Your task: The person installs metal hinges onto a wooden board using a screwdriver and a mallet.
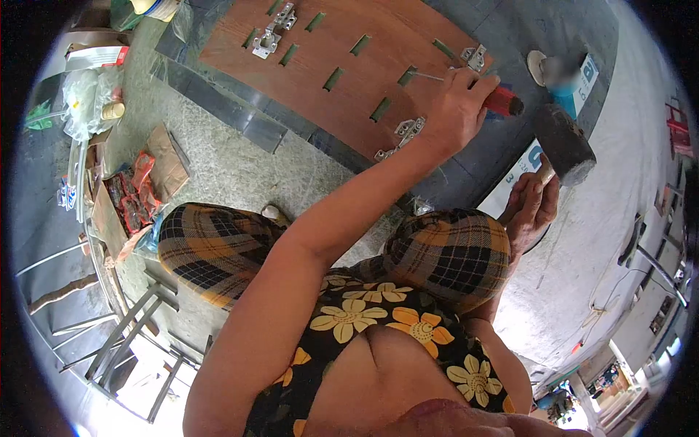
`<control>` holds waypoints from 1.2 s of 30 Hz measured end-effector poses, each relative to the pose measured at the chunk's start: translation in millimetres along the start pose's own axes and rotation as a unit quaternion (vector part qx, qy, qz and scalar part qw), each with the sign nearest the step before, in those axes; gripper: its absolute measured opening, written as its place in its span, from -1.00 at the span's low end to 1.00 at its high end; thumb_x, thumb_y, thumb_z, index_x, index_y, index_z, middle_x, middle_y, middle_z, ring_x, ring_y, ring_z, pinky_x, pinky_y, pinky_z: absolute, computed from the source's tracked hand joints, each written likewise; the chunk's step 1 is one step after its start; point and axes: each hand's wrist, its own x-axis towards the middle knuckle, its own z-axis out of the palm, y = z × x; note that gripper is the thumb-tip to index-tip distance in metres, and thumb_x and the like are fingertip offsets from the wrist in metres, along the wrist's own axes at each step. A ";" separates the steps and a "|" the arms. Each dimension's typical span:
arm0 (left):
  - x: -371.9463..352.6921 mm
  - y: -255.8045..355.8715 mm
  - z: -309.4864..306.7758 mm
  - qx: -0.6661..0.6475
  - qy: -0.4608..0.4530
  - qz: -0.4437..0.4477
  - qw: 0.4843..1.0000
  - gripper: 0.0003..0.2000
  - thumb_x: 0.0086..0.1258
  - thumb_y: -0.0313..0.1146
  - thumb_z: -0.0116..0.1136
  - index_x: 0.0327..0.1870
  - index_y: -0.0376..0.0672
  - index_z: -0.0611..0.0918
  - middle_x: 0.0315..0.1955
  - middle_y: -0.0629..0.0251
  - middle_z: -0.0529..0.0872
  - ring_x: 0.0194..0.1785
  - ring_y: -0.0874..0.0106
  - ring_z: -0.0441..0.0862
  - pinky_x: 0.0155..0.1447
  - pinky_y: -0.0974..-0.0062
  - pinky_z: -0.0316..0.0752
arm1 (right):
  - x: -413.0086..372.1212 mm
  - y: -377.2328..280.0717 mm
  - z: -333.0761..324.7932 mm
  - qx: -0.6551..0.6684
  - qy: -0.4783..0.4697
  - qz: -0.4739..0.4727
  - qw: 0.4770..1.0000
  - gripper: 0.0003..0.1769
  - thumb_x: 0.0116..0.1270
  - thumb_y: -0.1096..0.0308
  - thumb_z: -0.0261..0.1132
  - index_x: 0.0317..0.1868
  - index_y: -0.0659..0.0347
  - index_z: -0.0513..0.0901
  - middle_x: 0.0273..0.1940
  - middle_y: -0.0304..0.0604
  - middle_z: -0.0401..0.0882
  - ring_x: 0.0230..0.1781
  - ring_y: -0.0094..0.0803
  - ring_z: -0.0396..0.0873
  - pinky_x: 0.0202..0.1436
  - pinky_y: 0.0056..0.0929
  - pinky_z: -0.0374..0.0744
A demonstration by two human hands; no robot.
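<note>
While left hand [455, 109] clamped a red-handled tool [501, 100], tip beyond fingertips steadying at a board [320, 51] slot [408, 75], right hand [531, 207] gripped the mallet [566, 144] handle, head just above its fingers, probably for control.

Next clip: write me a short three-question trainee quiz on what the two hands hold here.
1. True or false: the right hand grips the black-headed wooden-handled mallet.
2. The left hand holds: A) a red-handled metal-shafted tool; B) a green saw; C) a paintbrush.
3. Fill in: silver metal hinges lie on the brown slotted ___ board.
Key: 1 true; 2 A; 3 wooden.
</note>
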 end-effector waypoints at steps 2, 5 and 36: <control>0.6 -4.8 4.3 -0.007 0.000 -0.006 1.000 -0.39 0.03 -0.61 0.37 0.21 -0.11 0.52 -0.01 -0.01 0.56 0.08 -0.04 0.51 0.16 0.08 0.45 | 0.4 -0.1 -0.3 0.001 -0.009 -0.009 1.000 -0.67 0.55 0.17 0.14 -0.01 0.32 0.52 -0.45 -0.24 0.50 -0.56 -0.67 0.34 -0.52 -0.64 0.30; 1.3 -7.2 6.7 -0.008 -0.002 -0.004 1.000 -0.40 0.04 -0.62 0.36 0.20 -0.11 0.52 -0.02 -0.01 0.56 0.07 -0.04 0.52 0.16 0.08 0.45 | 1.2 -0.5 -1.3 -0.015 -0.022 -0.013 1.000 -0.68 0.55 0.17 0.13 -0.01 0.32 0.52 -0.48 -0.25 0.49 -0.57 -0.67 0.34 -0.53 -0.64 0.29; 1.7 -17.7 18.3 -0.030 -0.046 0.013 0.998 -0.44 0.04 -0.63 0.36 0.15 -0.12 0.53 -0.06 0.00 0.59 0.05 -0.04 0.54 0.10 0.11 0.49 | -9.6 14.6 6.1 0.022 0.010 0.068 0.997 -0.65 0.53 0.13 0.17 -0.02 0.31 0.54 -0.41 -0.29 0.47 -0.52 -0.67 0.30 -0.49 -0.61 0.28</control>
